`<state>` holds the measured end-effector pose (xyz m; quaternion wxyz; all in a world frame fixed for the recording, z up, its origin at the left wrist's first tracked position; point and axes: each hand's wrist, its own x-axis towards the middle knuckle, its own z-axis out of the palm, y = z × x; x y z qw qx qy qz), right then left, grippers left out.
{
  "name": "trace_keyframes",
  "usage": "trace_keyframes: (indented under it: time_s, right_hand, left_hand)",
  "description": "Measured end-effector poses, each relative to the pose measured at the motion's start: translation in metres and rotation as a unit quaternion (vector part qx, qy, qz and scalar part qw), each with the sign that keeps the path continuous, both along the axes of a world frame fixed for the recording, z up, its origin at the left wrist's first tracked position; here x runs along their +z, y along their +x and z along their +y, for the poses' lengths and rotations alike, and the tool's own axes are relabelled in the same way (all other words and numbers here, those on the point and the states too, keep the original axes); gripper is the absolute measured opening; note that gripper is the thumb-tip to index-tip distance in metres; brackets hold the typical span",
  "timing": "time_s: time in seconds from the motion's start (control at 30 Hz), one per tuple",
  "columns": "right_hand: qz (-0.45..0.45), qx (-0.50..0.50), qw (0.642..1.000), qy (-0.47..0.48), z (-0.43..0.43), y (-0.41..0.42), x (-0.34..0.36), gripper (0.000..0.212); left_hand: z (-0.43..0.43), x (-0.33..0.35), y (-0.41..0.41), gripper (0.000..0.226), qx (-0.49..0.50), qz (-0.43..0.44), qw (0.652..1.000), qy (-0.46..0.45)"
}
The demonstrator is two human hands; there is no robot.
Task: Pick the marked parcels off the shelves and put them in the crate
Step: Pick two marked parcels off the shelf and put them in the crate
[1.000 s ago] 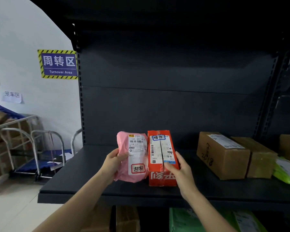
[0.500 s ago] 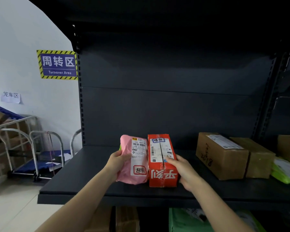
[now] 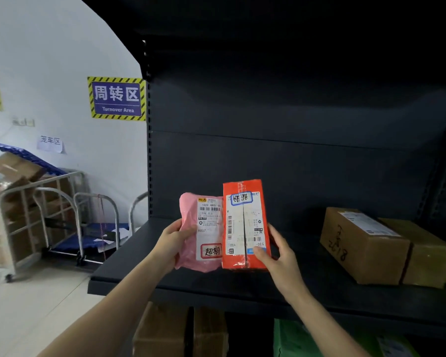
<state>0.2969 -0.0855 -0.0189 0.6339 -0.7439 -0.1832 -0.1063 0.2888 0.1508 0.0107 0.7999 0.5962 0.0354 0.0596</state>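
Two parcels are held side by side just above the front of the dark shelf (image 3: pixel 216 284). The left hand (image 3: pixel 175 240) grips a pink mailer bag (image 3: pixel 188 212) by its edge, thumb on its face. The right hand (image 3: pixel 278 251) pinches a red carton (image 3: pixel 242 186) low on its side. Both parcels bear handwritten marks. Gripped only near its bottom, the tall carton could tip out, and the limp bag could slide. Brown boxes (image 3: pixel 363 248) sit to the right along the shelf, with cage trolleys (image 3: pixel 36 202) to its left. No crate shows.

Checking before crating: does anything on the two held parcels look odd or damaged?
The red box in the right hand is upside down: its label and sticker read inverted. The pink bag in the left hand reads upright. No damage is visible.
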Motion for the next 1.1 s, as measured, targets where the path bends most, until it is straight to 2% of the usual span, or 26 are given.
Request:
trace_keyframes:
  time_s: [0.2, 0.33, 0.63, 0.7, 0.83, 1.0, 1.1]
  right_hand:
    - [0.002, 0.063, 0.998, 0.019, 0.032, 0.000, -0.001, 0.060]
    - [0.014, 0.120, 0.992, 0.042, 0.057, -0.004, -0.003, 0.051]
    - [0.029, 0.208, 0.977, 0.034, 0.132, -0.015, -0.009, 0.058]
    - [0.028, 0.237, 0.971, 0.029, 0.154, -0.022, -0.008, 0.059]
    - [0.023, 0.306, 0.951, 0.025, 0.201, -0.043, -0.004, 0.044]
    - [0.038, 0.379, 0.924, 0.042, 0.267, -0.079, -0.006, 0.040]
    - [0.049, 0.402, 0.913, 0.043, 0.302, -0.102, -0.010, 0.046]
  left_hand:
    - [0.032, -0.001, -0.024, 0.021, 0.059, 0.005, 0.998, 0.005]
    - [0.054, -0.006, -0.044, 0.029, 0.108, 0.018, 0.994, 0.004]
    - [0.114, -0.012, -0.109, 0.027, 0.210, 0.012, 0.978, 0.004]
    - [0.129, -0.011, -0.128, 0.023, 0.231, 0.004, 0.973, 0.011]
    - [0.162, -0.011, -0.169, 0.023, 0.286, -0.001, 0.958, 0.009]
    - [0.209, -0.014, -0.229, 0.027, 0.339, -0.001, 0.941, 0.012]
    - [0.238, -0.015, -0.262, 0.024, 0.372, 0.002, 0.928, 0.014]
